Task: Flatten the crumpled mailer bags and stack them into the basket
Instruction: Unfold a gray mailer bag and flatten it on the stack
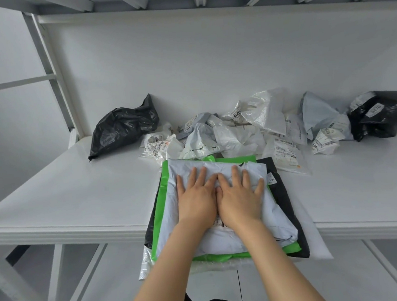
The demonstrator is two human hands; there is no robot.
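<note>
Pale-grey film, the top mailer bag (pixel 269 216) lies on the flattened stack (pixel 162 226) at the table (pixel 75 186) edge. Our left hand (pixel 197 196) and right hand (pixel 239 195) press it flat-fingered, gripping nothing. We judge it light, limp and slippery — best pinched at the corners.

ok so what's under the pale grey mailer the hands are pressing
Edges of a green bag, a black bag and a white bag at the bottom stick out beneath the pale grey mailer. The left hand and right hand cover its middle; any further layers are hidden.
</note>
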